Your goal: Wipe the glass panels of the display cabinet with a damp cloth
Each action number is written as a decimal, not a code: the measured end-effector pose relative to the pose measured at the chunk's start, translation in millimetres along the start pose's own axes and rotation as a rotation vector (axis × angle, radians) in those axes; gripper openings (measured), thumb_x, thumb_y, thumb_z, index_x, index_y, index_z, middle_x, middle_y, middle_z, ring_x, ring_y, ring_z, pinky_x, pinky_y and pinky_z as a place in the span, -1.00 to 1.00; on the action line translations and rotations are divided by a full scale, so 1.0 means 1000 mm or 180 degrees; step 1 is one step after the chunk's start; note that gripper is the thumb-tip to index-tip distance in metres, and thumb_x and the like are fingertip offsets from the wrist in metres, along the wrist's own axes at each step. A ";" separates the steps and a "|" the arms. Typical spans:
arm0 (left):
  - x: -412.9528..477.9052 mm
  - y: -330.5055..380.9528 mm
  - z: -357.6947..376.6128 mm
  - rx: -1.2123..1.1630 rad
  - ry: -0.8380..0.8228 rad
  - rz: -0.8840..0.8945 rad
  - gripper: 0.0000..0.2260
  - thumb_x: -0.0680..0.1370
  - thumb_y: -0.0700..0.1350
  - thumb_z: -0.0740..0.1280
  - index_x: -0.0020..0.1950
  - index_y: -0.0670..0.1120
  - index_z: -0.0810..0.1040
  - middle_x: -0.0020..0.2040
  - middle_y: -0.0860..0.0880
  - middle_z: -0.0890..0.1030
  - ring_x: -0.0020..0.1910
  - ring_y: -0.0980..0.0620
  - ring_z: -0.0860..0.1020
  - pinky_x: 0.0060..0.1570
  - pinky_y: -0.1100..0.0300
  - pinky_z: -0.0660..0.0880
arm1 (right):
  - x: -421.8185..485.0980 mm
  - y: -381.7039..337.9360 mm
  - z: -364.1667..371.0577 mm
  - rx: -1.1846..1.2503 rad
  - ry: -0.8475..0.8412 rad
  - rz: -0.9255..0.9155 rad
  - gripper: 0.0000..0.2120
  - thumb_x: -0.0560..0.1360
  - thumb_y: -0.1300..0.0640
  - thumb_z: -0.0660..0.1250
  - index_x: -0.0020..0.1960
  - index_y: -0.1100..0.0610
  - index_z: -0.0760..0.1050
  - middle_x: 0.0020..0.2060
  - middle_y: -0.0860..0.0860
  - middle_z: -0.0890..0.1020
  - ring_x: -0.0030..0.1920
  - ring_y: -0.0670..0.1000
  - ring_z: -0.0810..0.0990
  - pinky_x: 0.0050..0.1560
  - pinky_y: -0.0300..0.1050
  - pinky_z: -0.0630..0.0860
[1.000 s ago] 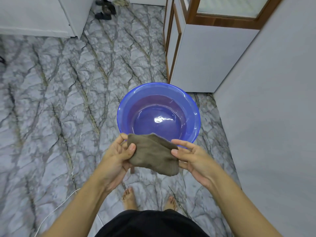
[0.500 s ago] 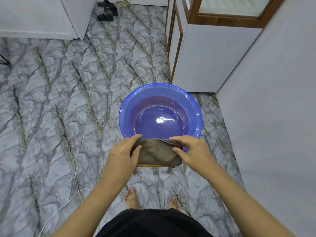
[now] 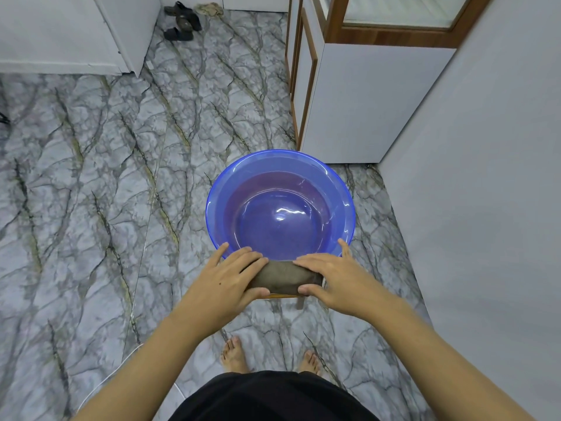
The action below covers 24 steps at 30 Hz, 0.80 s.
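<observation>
A folded brown cloth (image 3: 283, 279) is held just in front of the near rim of a blue plastic basin (image 3: 218, 189) that holds some water. My left hand (image 3: 230, 279) grips the cloth's left end, fingers over the top and thumb below. My right hand (image 3: 331, 279) grips its right end the same way. The display cabinet (image 3: 364, 95), white with wood trim and a glass panel (image 3: 400, 9) on top, stands at the upper right beyond the basin.
The basin sits on a low wooden stool (image 3: 299, 300), mostly hidden. A grey wall (image 3: 485, 177) runs along the right. White furniture (image 3: 60, 31) fills the upper left, with dark sandals (image 3: 182, 22) beside it. A white cable (image 3: 121, 369) lies on the marble floor near my bare feet (image 3: 233, 354).
Both hands folded the cloth smaller and lowered it toward the basin's near rim, turning palms down over it.
</observation>
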<state>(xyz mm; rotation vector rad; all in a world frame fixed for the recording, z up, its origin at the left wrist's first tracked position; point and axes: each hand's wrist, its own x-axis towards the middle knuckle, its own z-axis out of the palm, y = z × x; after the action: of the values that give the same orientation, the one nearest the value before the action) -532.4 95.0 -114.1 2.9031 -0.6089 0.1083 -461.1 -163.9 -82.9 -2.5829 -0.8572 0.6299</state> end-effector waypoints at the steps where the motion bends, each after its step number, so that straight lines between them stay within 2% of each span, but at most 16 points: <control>1: 0.001 -0.002 0.000 0.0041 -0.0082 0.0029 -0.50 0.61 0.24 0.10 0.33 -0.04 0.58 0.23 0.06 0.61 0.27 0.03 0.58 0.39 -0.15 0.44 | 0.000 -0.001 0.000 -0.0018 -0.0022 0.0011 -0.53 0.63 -0.14 0.31 0.51 -0.11 0.38 0.41 -0.24 0.47 0.45 -0.20 0.37 0.57 0.17 -0.35; 3: 0.005 -0.006 0.003 0.0032 -0.0125 0.0076 -0.54 0.60 0.21 0.11 0.31 -0.03 0.54 0.17 0.06 0.62 0.17 0.03 0.62 0.36 -0.11 0.45 | 0.000 -0.003 -0.002 -0.0075 -0.0089 0.0041 -0.55 0.64 -0.13 0.29 0.50 -0.11 0.37 0.40 -0.24 0.47 0.44 -0.20 0.36 0.57 0.18 -0.35; 6: 0.010 -0.009 0.007 -0.0056 -0.0011 0.0173 -0.61 0.59 0.17 0.12 0.28 -0.02 0.45 0.10 0.03 0.63 0.05 0.00 0.64 0.35 0.03 0.32 | 0.000 -0.006 -0.004 -0.0106 -0.0216 0.0051 -0.58 0.67 -0.10 0.25 0.51 -0.10 0.34 0.40 -0.23 0.45 0.44 -0.18 0.34 0.59 0.24 -0.35; 11: 0.015 -0.008 -0.001 0.0075 0.0120 0.0365 -0.61 0.58 0.14 0.13 0.16 -0.07 0.59 0.01 0.03 0.65 -0.05 0.01 0.65 0.24 0.11 0.30 | 0.000 -0.007 -0.004 -0.0253 -0.0330 0.0048 -0.62 0.70 -0.07 0.19 0.50 -0.11 0.31 0.38 -0.21 0.43 0.42 -0.16 0.34 0.57 0.27 -0.37; 14: 0.016 -0.008 -0.001 0.0115 0.0060 0.0352 -0.64 0.57 0.14 0.20 0.17 -0.07 0.57 0.01 0.02 0.65 -0.04 0.01 0.65 0.24 0.10 0.29 | 0.000 -0.008 -0.005 -0.0160 -0.0308 0.0069 -0.61 0.69 -0.08 0.22 0.49 -0.10 0.33 0.38 -0.22 0.44 0.44 -0.17 0.33 0.57 0.22 -0.41; 16: 0.015 -0.008 0.000 0.0007 -0.0073 0.0287 -0.66 0.57 0.12 0.34 0.21 -0.08 0.56 0.05 0.02 0.64 0.00 -0.01 0.64 0.30 0.08 0.28 | 0.001 -0.008 -0.006 -0.0110 -0.0288 0.0078 -0.59 0.68 -0.09 0.24 0.51 -0.10 0.33 0.41 -0.22 0.43 0.45 -0.17 0.33 0.57 0.20 -0.40; 17: 0.015 -0.007 -0.001 -0.0057 -0.0200 0.0243 -0.64 0.57 0.14 0.33 0.23 -0.08 0.57 0.08 0.02 0.63 0.05 -0.01 0.64 0.36 0.08 0.28 | 0.001 -0.007 -0.007 -0.0105 -0.0277 0.0078 -0.56 0.67 -0.10 0.25 0.52 -0.10 0.32 0.43 -0.22 0.42 0.47 -0.17 0.32 0.58 0.19 -0.40; 19: 0.016 -0.005 -0.008 -0.0270 -0.0513 0.0058 -0.49 0.60 0.23 0.10 0.34 -0.07 0.55 0.20 0.04 0.59 0.22 0.02 0.58 0.50 0.11 0.23 | 0.000 -0.006 -0.007 -0.0105 -0.0251 0.0042 -0.50 0.66 -0.15 0.25 0.56 -0.09 0.29 0.48 -0.21 0.39 0.51 -0.17 0.27 0.56 0.16 -0.39; 21: 0.018 -0.004 -0.016 -0.0652 -0.0803 -0.0226 -0.29 0.55 0.32 -0.11 0.49 -0.06 0.44 0.37 0.06 0.49 0.42 0.07 0.41 0.54 0.19 0.02 | -0.001 -0.005 -0.008 -0.0035 -0.0185 0.0034 -0.43 0.64 -0.21 0.26 0.59 -0.09 0.24 0.54 -0.20 0.33 0.55 -0.19 0.22 0.58 0.14 -0.36; 24: 0.019 -0.002 -0.025 -0.0908 -0.0692 -0.0386 -0.24 0.54 0.33 -0.17 0.55 -0.05 0.38 0.46 0.06 0.42 0.48 0.09 0.33 0.47 0.35 -0.11 | -0.008 -0.002 -0.008 0.0304 0.0136 0.0014 -0.42 0.63 -0.23 0.25 0.60 -0.12 0.24 0.56 -0.21 0.29 0.55 -0.23 0.18 0.64 0.08 -0.21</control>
<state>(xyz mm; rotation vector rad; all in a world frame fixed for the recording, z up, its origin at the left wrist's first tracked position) -515.2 93.5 -88.1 2.6815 -0.4365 -0.2895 -463.7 -168.7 -72.8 -2.5042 -0.7886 0.5997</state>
